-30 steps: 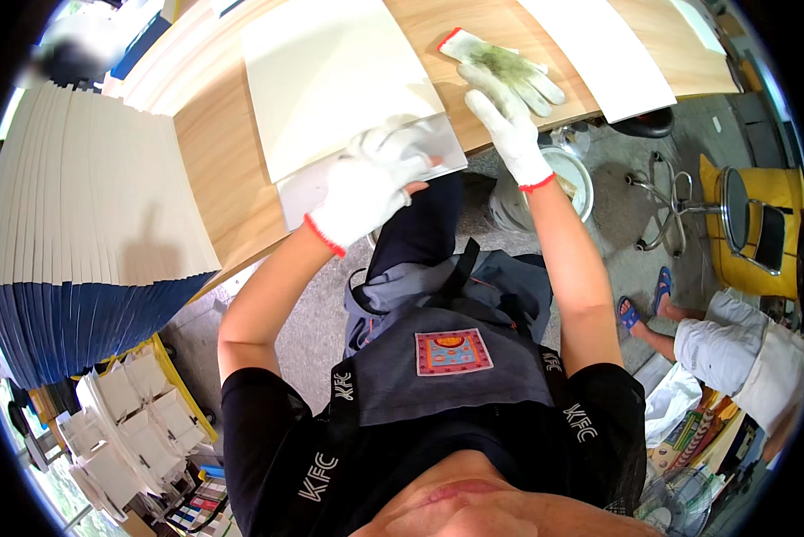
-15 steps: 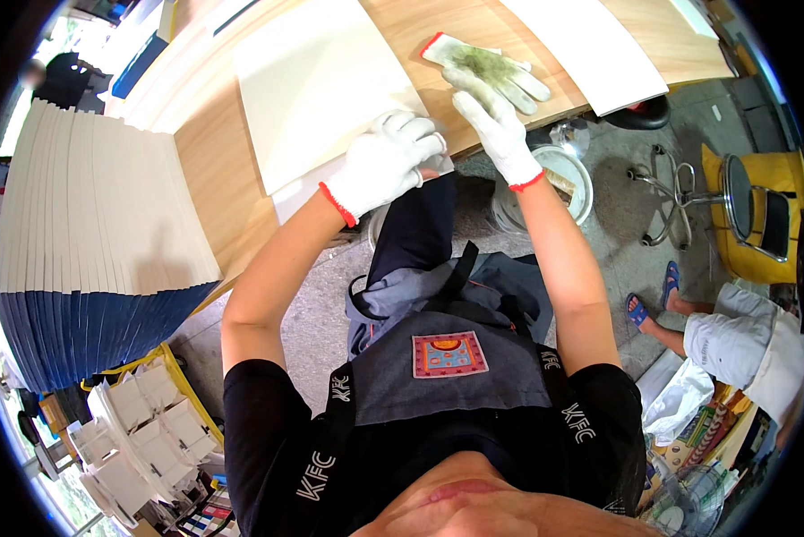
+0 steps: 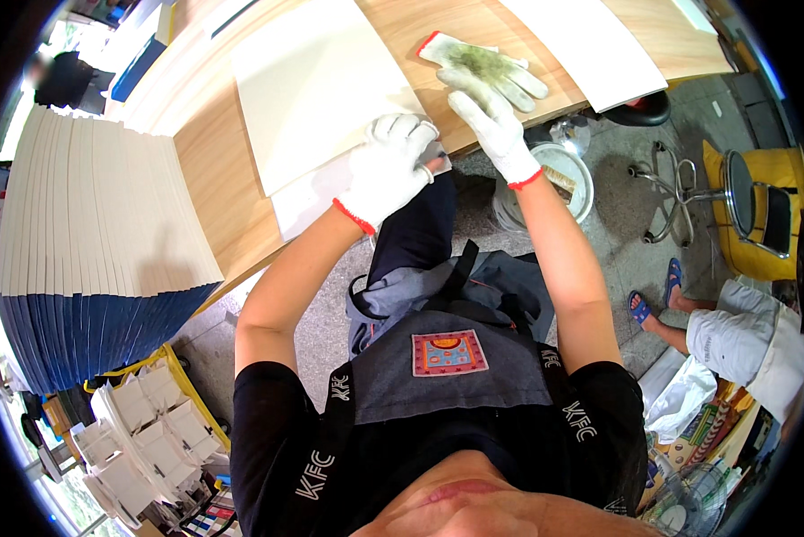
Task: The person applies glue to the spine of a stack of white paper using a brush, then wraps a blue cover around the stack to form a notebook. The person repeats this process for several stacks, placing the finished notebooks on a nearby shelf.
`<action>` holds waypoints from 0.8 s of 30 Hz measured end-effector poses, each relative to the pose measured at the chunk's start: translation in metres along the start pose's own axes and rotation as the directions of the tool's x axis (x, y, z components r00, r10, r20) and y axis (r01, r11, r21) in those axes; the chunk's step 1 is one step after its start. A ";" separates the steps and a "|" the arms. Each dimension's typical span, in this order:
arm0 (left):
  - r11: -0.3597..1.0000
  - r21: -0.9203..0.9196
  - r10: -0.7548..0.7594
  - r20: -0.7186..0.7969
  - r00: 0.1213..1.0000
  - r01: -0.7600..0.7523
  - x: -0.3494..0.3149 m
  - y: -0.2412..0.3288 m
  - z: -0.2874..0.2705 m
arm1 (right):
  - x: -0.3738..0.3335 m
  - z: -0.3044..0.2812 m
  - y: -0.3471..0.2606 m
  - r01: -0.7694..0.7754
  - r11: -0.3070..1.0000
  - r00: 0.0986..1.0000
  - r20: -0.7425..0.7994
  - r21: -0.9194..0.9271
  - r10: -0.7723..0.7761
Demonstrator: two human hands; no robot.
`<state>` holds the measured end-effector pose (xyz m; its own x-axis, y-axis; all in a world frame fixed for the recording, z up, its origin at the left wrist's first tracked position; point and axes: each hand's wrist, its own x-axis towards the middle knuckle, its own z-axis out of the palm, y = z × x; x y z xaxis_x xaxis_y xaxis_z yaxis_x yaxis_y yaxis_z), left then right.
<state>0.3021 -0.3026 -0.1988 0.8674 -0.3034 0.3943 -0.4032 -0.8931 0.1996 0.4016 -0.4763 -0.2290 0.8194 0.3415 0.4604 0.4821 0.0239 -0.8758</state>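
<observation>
My left hand, in a white knit glove with a red cuff, is at the near right corner of two overlapping white boards. Its fingers are bent over the lower board, which sticks out toward me from under the upper board. The bare thumb tip shows at the corner, with a small dark patch on it. My right hand, gloved the same way, has its fingers stretched out at the table's front edge. They point at a loose, green-stained glove and partly overlap it.
A tall stack of white, blue-backed boards stands left on the wooden table. Another white board overhangs at the right. Below are a white bucket and a wheeled stool. Someone in blue sandals is at the right.
My left hand has drawn a little toward me, and more of the lower board shows below the upper one. My right hand has barely moved.
</observation>
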 end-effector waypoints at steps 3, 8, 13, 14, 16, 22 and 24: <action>1.000 0.025 0.012 0.000 1.000 -0.012 -0.005 0.006 -0.007 | -0.001 0.000 -0.006 -0.052 0.998 0.999 0.016 0.042 0.051; 0.985 0.162 -0.067 0.008 0.998 0.065 -0.039 -0.008 -0.030 | -0.001 -0.002 -0.004 0.003 0.994 0.996 0.084 -0.112 0.006; 0.932 0.253 -0.281 0.057 0.958 0.258 -0.091 -0.048 -0.073 | 0.020 0.010 -0.027 0.224 0.822 0.942 0.334 -0.524 -0.044; 0.919 0.270 -0.317 0.068 0.946 0.288 -0.099 -0.056 -0.080 | 0.031 0.016 -0.035 0.303 0.766 0.907 0.418 -0.566 -0.049; 0.935 0.202 -0.327 0.161 0.931 0.293 -0.101 -0.077 -0.088 | 0.053 0.026 -0.038 0.404 0.618 0.807 0.581 -0.675 0.107; 0.831 0.053 -0.549 0.240 0.801 0.554 -0.074 -0.115 -0.103 | 0.107 0.055 -0.071 0.398 0.497 0.564 0.632 -0.771 0.531; 0.809 0.052 -0.580 0.236 0.780 0.586 -0.071 -0.130 -0.099 | 0.116 0.052 -0.086 0.342 0.559 0.475 0.652 -0.755 0.590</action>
<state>0.2638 -0.1318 -0.1640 0.9790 0.2028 -0.0203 0.1972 -0.9172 0.3462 0.4387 -0.3895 -0.1082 0.4718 0.7893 -0.3930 0.7840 -0.5795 -0.2227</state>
